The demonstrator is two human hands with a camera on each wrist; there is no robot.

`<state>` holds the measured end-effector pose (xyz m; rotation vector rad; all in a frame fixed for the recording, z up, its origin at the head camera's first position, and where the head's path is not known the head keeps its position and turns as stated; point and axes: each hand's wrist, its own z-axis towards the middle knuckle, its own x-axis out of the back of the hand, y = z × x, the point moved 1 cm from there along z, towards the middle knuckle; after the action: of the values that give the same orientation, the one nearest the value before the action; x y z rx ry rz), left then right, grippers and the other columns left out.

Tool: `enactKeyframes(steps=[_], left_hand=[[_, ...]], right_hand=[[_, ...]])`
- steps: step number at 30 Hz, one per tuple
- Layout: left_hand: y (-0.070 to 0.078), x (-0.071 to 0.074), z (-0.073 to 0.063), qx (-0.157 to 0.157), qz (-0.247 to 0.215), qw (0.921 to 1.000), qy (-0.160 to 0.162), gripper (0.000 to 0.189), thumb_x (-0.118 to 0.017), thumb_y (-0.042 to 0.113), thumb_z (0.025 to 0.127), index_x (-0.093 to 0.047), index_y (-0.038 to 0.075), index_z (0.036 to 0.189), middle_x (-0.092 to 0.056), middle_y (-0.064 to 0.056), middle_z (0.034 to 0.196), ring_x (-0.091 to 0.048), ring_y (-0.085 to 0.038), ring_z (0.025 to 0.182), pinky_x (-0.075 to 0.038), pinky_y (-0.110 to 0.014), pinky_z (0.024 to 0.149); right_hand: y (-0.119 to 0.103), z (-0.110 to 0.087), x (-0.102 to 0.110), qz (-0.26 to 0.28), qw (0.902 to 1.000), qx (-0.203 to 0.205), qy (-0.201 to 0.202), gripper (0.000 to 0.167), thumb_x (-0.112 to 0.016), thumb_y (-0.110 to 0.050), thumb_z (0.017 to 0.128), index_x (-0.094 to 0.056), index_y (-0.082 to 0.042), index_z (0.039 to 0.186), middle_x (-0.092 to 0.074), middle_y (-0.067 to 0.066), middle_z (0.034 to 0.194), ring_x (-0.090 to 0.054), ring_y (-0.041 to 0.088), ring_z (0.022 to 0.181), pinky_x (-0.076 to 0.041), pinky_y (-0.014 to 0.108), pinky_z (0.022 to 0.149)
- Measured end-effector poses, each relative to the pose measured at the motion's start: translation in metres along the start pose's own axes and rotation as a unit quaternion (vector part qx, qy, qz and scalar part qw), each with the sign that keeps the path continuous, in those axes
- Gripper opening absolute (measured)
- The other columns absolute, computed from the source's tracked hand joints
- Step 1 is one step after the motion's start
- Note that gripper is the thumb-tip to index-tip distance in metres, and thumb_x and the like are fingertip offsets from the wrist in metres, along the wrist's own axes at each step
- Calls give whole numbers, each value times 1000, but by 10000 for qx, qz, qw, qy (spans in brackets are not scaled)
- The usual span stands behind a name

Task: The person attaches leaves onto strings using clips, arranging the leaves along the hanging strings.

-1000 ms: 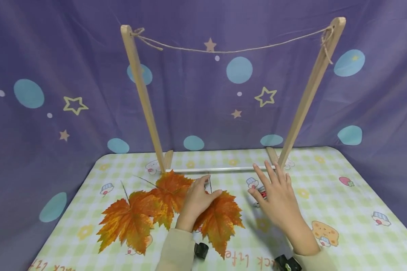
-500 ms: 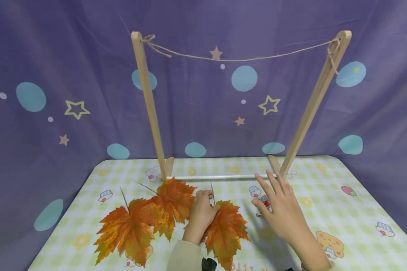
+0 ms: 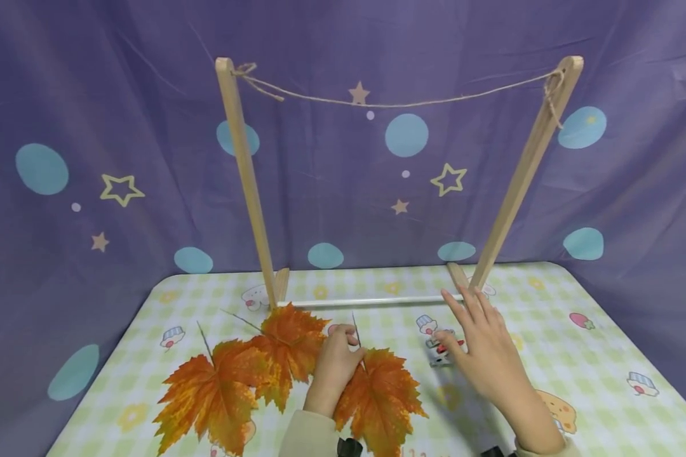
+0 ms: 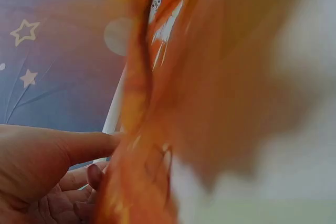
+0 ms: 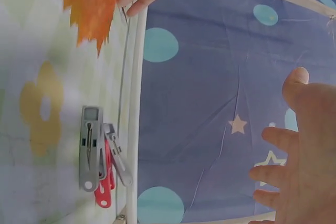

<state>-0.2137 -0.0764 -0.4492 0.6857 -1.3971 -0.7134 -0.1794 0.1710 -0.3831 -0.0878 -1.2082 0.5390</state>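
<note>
In the head view my left hand [image 3: 336, 365] pinches an orange artificial maple leaf [image 3: 384, 397] near the base of its thin stem. The leaf fills much of the left wrist view, blurred, with the thumb [image 4: 89, 145] against it. My right hand [image 3: 488, 358] hovers with fingers spread and holds nothing. Below it lie several small clothespins [image 3: 441, 350], partly covered by the thumb in the head view. The right wrist view shows them as grey clothespins [image 5: 91, 148] with a red clothespin [image 5: 106, 182] among them.
Two more maple leaves [image 3: 211, 397] overlap on the checked tablecloth at left. Behind stands a wooden frame, its left post [image 3: 246, 184] and right post [image 3: 526, 171] joined by slack twine [image 3: 389, 105] above and a white rod [image 3: 371, 301] below. A purple curtain [image 3: 343, 222] hangs behind.
My left thumb and fingers have closed on the right-hand leaf near its stem. The right hand stays spread and has shifted slightly, uncovering more of the clothespins. The head view has tilted a little.
</note>
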Motion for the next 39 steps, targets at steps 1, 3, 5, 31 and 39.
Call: enactKeyframes(steps=[1, 3, 5, 31, 39], left_hand=[[0, 0, -1, -14, 29, 10000, -7, 41, -77, 6, 84, -62, -6, 121, -67, -6, 92, -65, -27, 85, -52, -43, 78], [0, -1, -2, -2, 37, 10000, -54, 41, -78, 8, 84, -62, -6, 120, -67, -5, 88, -65, -25, 82, -53, -43, 76], [0, -1, -4, 61, 48, 9999, -66, 39, -78, 9, 84, -64, -6, 117, -67, -5, 86, -64, -23, 78, -53, -42, 74], [4, 4, -6, 151, 1111, 9936, 107, 5, -73, 15, 82, -77, 13, 84, -72, -4, 84, -64, -24, 66, -51, -45, 60], [10, 7, -7, 478, 207, 9986, -63, 9, -67, 18, 86, -75, 13, 89, -69, 1, 81, -59, -15, 60, -47, -35, 53]], right_hand=[[1, -1, 0, 34, 10000, -44, -31, 67, -53, -46, 101, -26, -26, 159, -13, 11, 165, -11, 45, 147, -11, 61, 115], [4, -2, 0, 78, 9999, -108, -63, 67, -53, -45, 101, -25, -26, 159, -13, 11, 165, -10, 44, 147, -10, 62, 114], [6, -2, 0, 99, 9998, -144, -55, 66, -54, -42, 101, -26, -25, 158, -14, 12, 164, -9, 44, 148, -10, 63, 114], [30, 5, -3, 486, 9913, -404, -1154, 22, -73, -10, 90, -74, -10, 112, -72, 10, 110, -67, 36, 98, -52, 53, 77], [32, 4, -12, 604, 9856, -490, -1502, 18, -75, -6, 86, -76, -15, 102, -71, 7, 110, -67, 33, 100, -52, 53, 80]])
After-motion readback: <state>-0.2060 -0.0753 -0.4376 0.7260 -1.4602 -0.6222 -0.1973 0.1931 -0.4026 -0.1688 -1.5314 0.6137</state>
